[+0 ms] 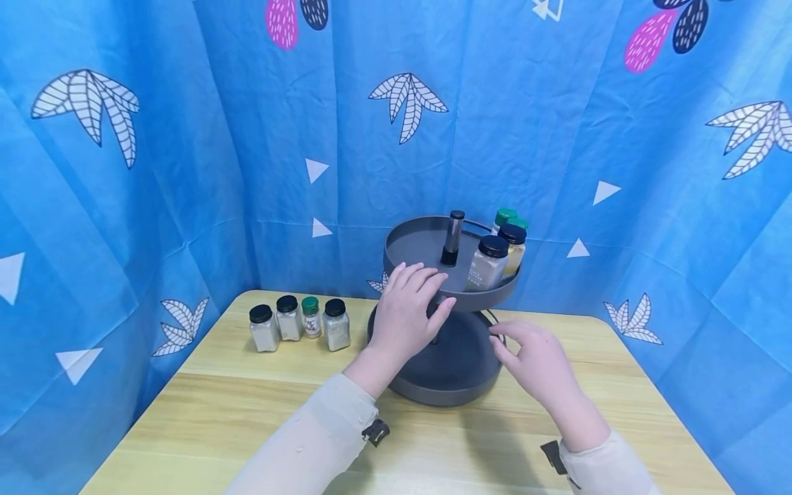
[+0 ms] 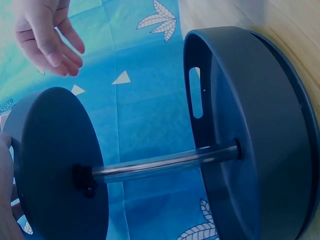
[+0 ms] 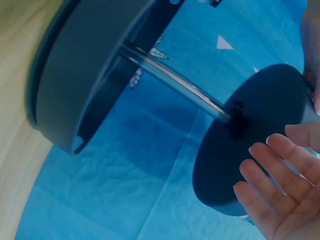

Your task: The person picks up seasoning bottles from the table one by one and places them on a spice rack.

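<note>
A dark grey two-tier turntable stands on the table, its upper tray (image 1: 421, 240) joined to the lower tray (image 1: 452, 350) by a metal post (image 2: 170, 165). My left hand (image 1: 408, 309) rests at the near rim of the upper tray, fingers relaxed over the edge and thumb lower down outside. To the right of the trays, my right hand (image 1: 535, 354) holds nothing, fingers loosely bent; its palm and spread fingertips show in the right wrist view. On the upper tray's right side stand a black-capped jar (image 1: 487, 265), another black-capped jar (image 1: 515, 251) and green-capped bottles (image 1: 504, 216).
Left of the turntable, a row of seasoning jars stands on the wooden table (image 1: 247, 412): black-capped jars (image 1: 265, 330), (image 1: 337, 326) and a green-capped one (image 1: 312, 318). Blue patterned cloth (image 1: 396, 172) hangs behind and at both sides.
</note>
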### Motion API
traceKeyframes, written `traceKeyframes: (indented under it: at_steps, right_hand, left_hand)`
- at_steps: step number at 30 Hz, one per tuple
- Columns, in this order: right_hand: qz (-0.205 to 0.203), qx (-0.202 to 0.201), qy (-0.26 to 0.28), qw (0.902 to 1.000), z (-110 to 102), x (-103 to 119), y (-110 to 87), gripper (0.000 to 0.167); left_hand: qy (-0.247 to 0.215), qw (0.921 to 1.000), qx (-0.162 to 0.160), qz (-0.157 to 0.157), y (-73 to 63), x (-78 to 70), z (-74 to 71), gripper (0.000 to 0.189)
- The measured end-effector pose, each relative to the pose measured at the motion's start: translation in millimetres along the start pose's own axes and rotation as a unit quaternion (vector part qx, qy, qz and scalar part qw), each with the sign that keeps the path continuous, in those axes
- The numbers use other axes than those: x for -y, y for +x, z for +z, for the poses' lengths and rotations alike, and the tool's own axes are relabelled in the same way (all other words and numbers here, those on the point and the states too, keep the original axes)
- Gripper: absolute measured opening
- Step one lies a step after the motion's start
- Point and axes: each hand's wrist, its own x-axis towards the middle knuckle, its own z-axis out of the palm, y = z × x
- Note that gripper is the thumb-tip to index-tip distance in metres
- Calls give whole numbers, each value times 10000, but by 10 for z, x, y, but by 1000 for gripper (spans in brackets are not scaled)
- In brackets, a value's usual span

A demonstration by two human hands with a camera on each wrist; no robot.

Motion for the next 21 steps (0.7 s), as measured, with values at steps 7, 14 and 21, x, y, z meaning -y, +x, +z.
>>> traceKeyframes:
  at_steps: [7,14,21]
  right_hand:
    - [-80,30,-39,10000,81,-42,-45,16]
    - [-171,107,-21,9998,196,-76,-87,14]
    - [-299,164,13,9994,333,-136,-112,11]
  left_hand:
    - [-35,10000,-24,42,-3,-2,-6,44]
    - [-24,10000,-65,61,-5,5,-2,43]
    - [-42,9998,-145,94,4,8,10,42]
